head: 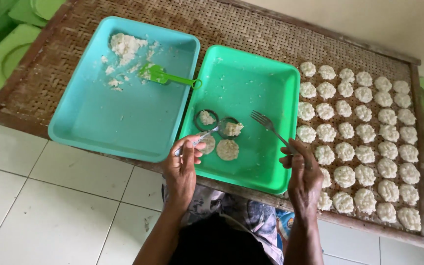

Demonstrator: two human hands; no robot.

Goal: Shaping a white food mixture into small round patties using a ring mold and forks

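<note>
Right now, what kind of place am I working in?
Probably a home or small food-making spot. A woven bamboo drying rack sits low over a white tiled floor, carrying rows of white rice cakes beside a green tray and a blue tray.

Two rectangular plastic trays are sitting side by side on the woven bamboo counter (271, 34): the turquoise tray (99, 122) left, the green tray (266, 167) right. Rows of white rice patties (364, 152) are lying right of them.
</note>
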